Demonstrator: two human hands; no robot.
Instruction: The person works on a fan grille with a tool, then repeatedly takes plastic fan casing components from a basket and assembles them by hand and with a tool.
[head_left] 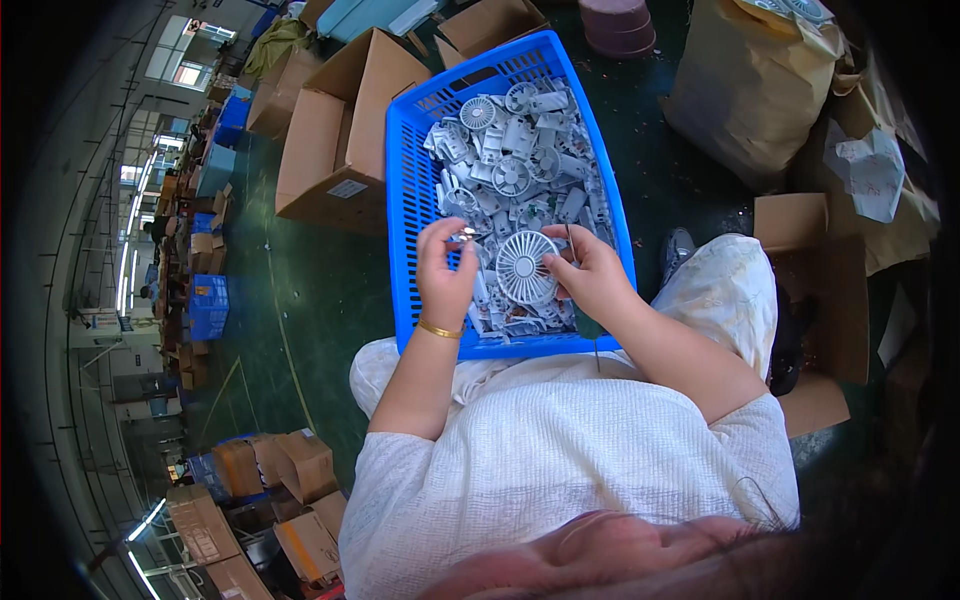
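My left hand (445, 268) pinches a small shiny metal piece (464, 235), too small to name, between thumb and fingertips. In my right hand (595, 270) is a round white fan grille (526, 268) with radial slats, its thumb resting on the rim. A thin dark strip stands by those right fingers; I cannot make out what it is. Both hands are over the near half of a blue plastic basket (402, 255) set in front of my lap. Heaped inside it are white and grey plastic fan parts (512, 176), including several round grilles and handle-shaped shells.
An open cardboard box (345, 125) stands left of the basket. Large brown sacks (745, 90) stand at the far right, with another open carton (835, 280) beside my right knee. A reddish round tub (616, 25) is at the back. Stacked boxes (240, 470) line the left.
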